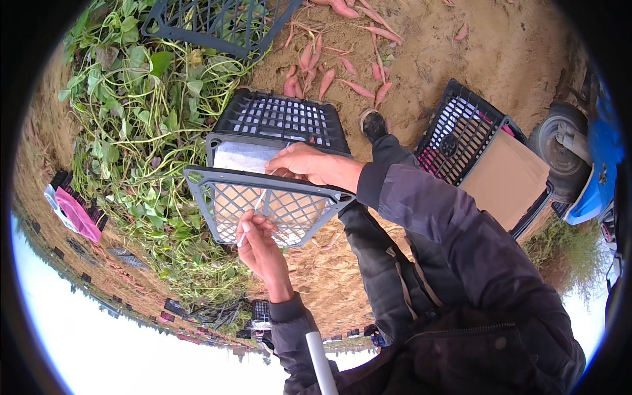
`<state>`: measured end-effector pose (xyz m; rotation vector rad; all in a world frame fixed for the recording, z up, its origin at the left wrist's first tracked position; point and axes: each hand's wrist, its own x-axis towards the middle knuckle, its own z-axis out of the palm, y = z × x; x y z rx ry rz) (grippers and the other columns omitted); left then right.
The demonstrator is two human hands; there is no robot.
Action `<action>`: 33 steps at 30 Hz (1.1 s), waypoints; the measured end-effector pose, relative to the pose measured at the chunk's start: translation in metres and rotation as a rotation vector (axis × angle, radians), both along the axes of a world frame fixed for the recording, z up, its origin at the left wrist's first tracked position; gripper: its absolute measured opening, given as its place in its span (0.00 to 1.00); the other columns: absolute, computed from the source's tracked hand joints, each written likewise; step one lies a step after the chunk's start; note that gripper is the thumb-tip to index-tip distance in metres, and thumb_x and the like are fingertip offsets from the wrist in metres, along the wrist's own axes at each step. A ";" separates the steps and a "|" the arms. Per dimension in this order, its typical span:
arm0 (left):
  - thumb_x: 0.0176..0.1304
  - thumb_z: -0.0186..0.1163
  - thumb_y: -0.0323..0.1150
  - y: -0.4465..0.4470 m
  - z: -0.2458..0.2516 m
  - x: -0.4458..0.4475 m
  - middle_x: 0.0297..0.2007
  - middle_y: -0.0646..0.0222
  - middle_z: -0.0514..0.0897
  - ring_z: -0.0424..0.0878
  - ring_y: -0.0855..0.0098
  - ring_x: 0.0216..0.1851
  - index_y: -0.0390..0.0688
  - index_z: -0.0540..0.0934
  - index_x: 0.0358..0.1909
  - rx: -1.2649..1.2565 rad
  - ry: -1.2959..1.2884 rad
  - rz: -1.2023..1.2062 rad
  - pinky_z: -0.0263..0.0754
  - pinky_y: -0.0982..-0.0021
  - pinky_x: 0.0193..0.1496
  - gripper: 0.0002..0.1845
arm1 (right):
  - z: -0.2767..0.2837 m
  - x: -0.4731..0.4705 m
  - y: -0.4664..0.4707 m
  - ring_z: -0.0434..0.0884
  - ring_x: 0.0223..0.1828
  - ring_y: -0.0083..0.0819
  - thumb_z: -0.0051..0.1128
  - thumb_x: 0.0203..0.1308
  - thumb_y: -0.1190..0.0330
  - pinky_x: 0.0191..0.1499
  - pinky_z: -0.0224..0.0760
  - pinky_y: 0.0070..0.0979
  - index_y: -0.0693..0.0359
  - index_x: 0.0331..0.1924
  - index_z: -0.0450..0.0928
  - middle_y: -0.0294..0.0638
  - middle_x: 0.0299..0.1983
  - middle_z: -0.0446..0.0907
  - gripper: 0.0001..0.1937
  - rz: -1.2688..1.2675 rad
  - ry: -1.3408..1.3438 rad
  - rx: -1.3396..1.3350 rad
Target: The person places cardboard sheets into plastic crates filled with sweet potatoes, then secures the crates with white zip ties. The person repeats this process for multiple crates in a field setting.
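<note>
A black plastic crate (281,121) with a white liner (242,157) stands before me. Its black lattice lid (202,197) is tilted up along the near side, with brown board showing through the openings. My left hand (259,247) pinches a thin white plastic strip (260,199), likely a cable tie, in front of the lattice. The strip runs up towards the rim, where my right hand (306,165) has its fingers closed between lid and crate. A short pale end shows above the right fingers; the right fingertips are partly hidden.
Sweet potatoes (326,83) lie on the soil beside a heap of green vines (153,123). Another lattice panel (222,44) rests on the vines. At right stand a black crate (456,133) with brown cardboard (508,177) and a wheel (560,143) by blue bodywork.
</note>
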<state>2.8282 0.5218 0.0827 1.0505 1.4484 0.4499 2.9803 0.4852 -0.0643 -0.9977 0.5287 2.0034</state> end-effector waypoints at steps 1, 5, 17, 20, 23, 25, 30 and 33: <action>0.82 0.49 0.39 -0.003 0.000 0.002 0.38 0.69 0.81 0.77 0.78 0.35 0.34 0.77 0.54 0.019 0.017 -0.017 0.75 0.73 0.40 0.17 | 0.004 -0.002 -0.002 0.75 0.23 0.15 0.65 0.67 0.64 0.23 0.65 0.17 0.62 0.40 0.85 0.32 0.29 0.84 0.09 0.008 -0.114 0.033; 0.82 0.48 0.40 -0.021 0.009 0.010 0.39 0.67 0.80 0.78 0.76 0.36 0.34 0.76 0.55 0.093 0.171 -0.047 0.77 0.72 0.41 0.18 | 0.016 -0.004 -0.010 0.81 0.43 0.19 0.62 0.68 0.66 0.47 0.73 0.16 0.64 0.47 0.88 0.35 0.40 0.86 0.11 0.150 -0.316 0.166; 0.83 0.46 0.37 -0.046 0.014 0.022 0.43 0.61 0.81 0.81 0.72 0.38 0.31 0.74 0.59 0.250 0.269 -0.144 0.79 0.71 0.43 0.18 | 0.006 -0.003 -0.013 0.82 0.41 0.21 0.60 0.71 0.68 0.47 0.77 0.21 0.67 0.55 0.84 0.37 0.44 0.87 0.15 -0.079 -0.052 0.313; 0.83 0.46 0.37 -0.050 0.015 0.023 0.43 0.60 0.81 0.81 0.72 0.38 0.31 0.74 0.60 0.256 0.264 -0.153 0.79 0.71 0.43 0.18 | 0.007 0.000 -0.014 0.81 0.44 0.19 0.60 0.71 0.66 0.49 0.74 0.19 0.65 0.56 0.84 0.35 0.45 0.86 0.15 -0.053 0.002 0.292; 0.83 0.46 0.37 -0.051 0.017 0.024 0.44 0.60 0.81 0.81 0.72 0.39 0.32 0.74 0.60 0.262 0.265 -0.136 0.79 0.70 0.42 0.19 | 0.008 0.002 -0.014 0.81 0.46 0.18 0.60 0.71 0.66 0.50 0.73 0.19 0.64 0.57 0.84 0.34 0.46 0.86 0.16 -0.030 0.015 0.290; 0.83 0.46 0.37 -0.050 0.016 0.024 0.44 0.60 0.81 0.81 0.72 0.39 0.32 0.75 0.60 0.253 0.263 -0.119 0.79 0.70 0.42 0.19 | 0.009 0.002 -0.014 0.80 0.46 0.18 0.60 0.71 0.66 0.50 0.73 0.19 0.64 0.57 0.84 0.34 0.46 0.86 0.16 -0.026 0.008 0.294; 0.82 0.48 0.37 -0.044 0.011 0.026 0.44 0.60 0.82 0.81 0.72 0.41 0.32 0.75 0.61 0.209 0.316 -0.133 0.82 0.68 0.46 0.19 | 0.006 0.001 -0.014 0.80 0.41 0.20 0.61 0.70 0.65 0.45 0.75 0.20 0.67 0.54 0.85 0.35 0.42 0.86 0.16 -0.069 -0.073 0.275; 0.82 0.49 0.38 -0.040 0.007 0.028 0.45 0.60 0.82 0.82 0.72 0.42 0.31 0.74 0.62 0.194 0.316 -0.138 0.82 0.67 0.47 0.20 | 0.003 0.002 -0.012 0.80 0.41 0.20 0.62 0.70 0.64 0.46 0.74 0.20 0.67 0.55 0.84 0.34 0.41 0.85 0.17 -0.071 -0.076 0.275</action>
